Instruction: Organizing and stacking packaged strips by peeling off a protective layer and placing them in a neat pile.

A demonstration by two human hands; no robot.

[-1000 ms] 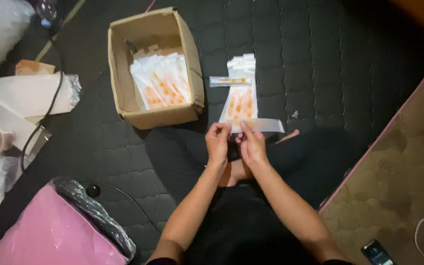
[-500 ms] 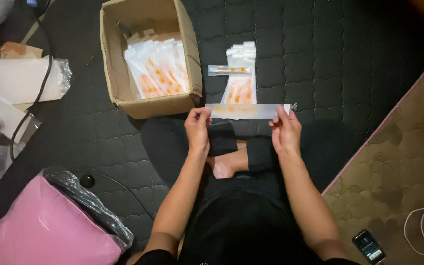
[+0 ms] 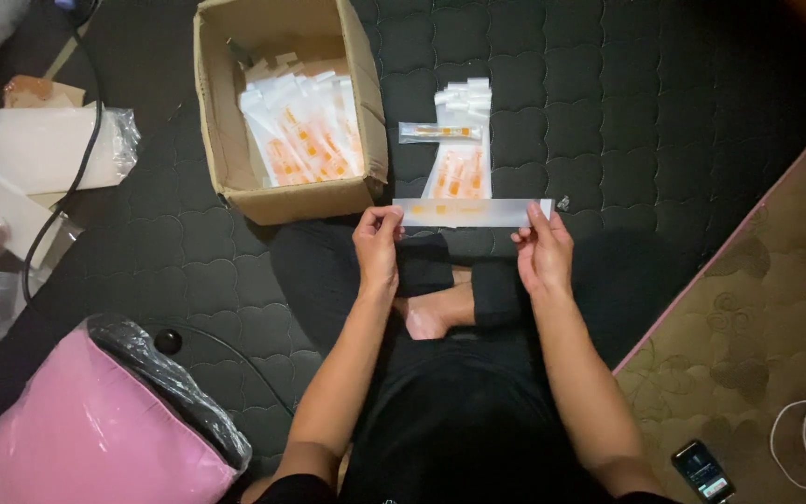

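While the fingers (image 3: pixel 386 218) of the left hand (image 3: pixel 377 250) pinch one end of the long strip (image 3: pixel 471 213) and those of the right hand (image 3: pixel 543 252) pinch the other, the strip hangs level and taut between them, just above the crossed legs. Doing this well, I judge, means keeping both pinches at the very ends, the pull even, so the thin film neither sags nor twists.

It is a narrow, pale, see-through sleeve with small orange marks along its middle. At twelve o'clock from it, on the dark quilted mat (image 3: pixel 664 121), lies a small pile of similar packets (image 3: pixel 459 168), one crosswise on top. At ten o'clock stands an open cardboard box (image 3: pixel 235 140) holding more of them. At seven o'clock rests a pink cushion (image 3: pixel 67 439) in plastic wrap; at four o'clock, a phone (image 3: pixel 702 471).
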